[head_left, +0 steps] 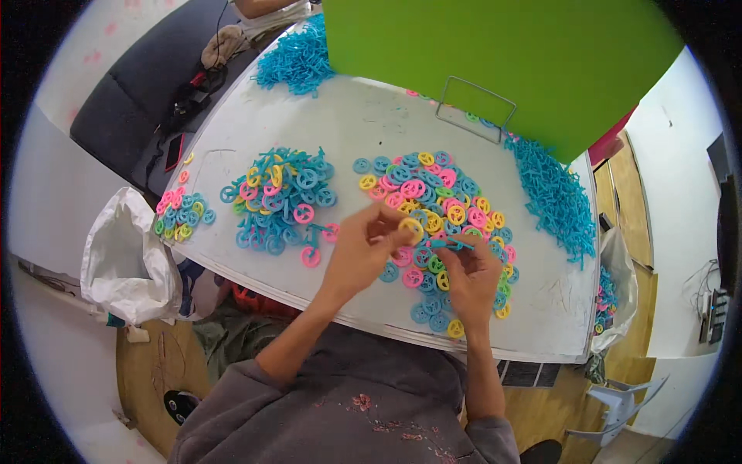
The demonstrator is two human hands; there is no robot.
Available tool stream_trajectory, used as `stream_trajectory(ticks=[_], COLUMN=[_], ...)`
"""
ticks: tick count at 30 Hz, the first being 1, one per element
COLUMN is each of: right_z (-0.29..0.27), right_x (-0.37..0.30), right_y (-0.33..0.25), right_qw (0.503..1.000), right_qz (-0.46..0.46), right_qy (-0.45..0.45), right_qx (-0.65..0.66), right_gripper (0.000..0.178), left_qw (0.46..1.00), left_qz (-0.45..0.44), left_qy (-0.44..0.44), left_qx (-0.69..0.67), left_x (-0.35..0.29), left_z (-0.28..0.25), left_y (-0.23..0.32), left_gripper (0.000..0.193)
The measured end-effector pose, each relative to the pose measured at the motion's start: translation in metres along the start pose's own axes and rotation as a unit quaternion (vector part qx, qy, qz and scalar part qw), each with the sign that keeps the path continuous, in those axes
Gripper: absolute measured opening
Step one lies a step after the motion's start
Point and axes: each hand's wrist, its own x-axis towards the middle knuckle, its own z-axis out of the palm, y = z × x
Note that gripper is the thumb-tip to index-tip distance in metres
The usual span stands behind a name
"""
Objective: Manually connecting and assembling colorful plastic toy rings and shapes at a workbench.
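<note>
My left hand (363,246) pinches a small yellow plastic wheel (411,229) between thumb and fingers. A pink wheel (402,256) shows just below those fingertips; whether the hand holds it too, I cannot tell. Close on the right, my right hand (474,280) grips a thin blue plastic stick (442,243) that points toward the yellow wheel. The two look slightly apart. Both hands are over a spread pile of wheels (450,179) in blue, pink, yellow and green. To the left lies a heap of blue sticks with wheels on them (280,197).
Loose blue sticks are heaped at the white table's (232,147) far left (297,60) and right (553,197). A green panel (495,62) stands at the back, a wire frame (475,108) before it. More wheels (184,215) lie near the left edge. White sacks (127,259) flank the table.
</note>
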Motion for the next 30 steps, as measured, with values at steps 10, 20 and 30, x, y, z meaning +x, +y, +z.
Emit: stream_trajectory(ticks=[10, 20, 30], right_z=[-0.003, -0.011, -0.012], right_x=[0.000, 0.003, 0.004], right_y=[0.003, -0.007, -0.005], right_qw=[0.989, 0.989, 0.988], right_qz=[-0.078, 0.091, 0.111], right_qy=[-0.045, -0.067, -0.080], right_qx=[-0.121, -0.095, -0.077], right_gripper=[0.019, 0.011, 0.010], left_qw=[0.985, 0.999, 0.997], left_qz=[-0.051, 0.010, -0.029], left_qy=[-0.030, -0.008, -0.009], left_qx=[-0.163, -0.035, -0.070], left_x=[-0.004, -0.008, -0.007], left_z=[0.010, 0.018, 0.024], left_y=[-0.009, -0.009, -0.014], left_gripper=[0.008, 0.011, 0.012])
